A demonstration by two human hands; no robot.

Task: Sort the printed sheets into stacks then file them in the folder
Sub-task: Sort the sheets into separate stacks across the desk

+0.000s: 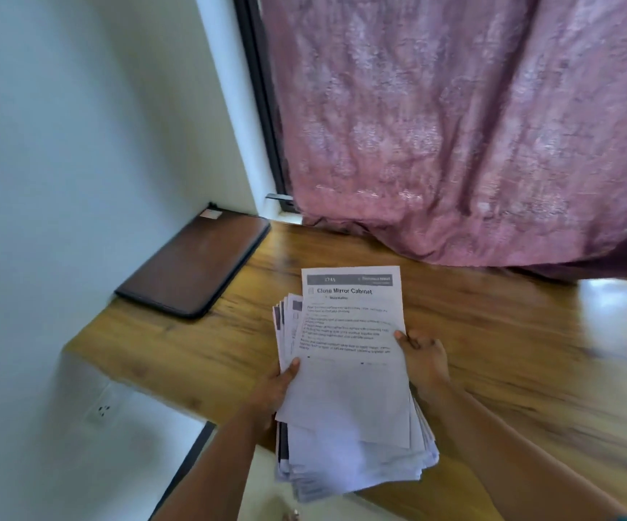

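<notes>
Holding: left hand [272,392] and right hand [423,361] each grip a side of the printed sheets [349,370], thumbs curled over the top page.
Sheets' place: above the near edge of the wooden table [492,332], lower ends hanging past it.
Room: bare wood lies right of the hands; the curtain [473,126] drapes onto the far edge.
Folder [195,263]: closed, dark brown, flat in the far left corner by the wall [60,144].
Look: uneven, fanned pile; top page headed "Close Mirror Cabinet".
</notes>
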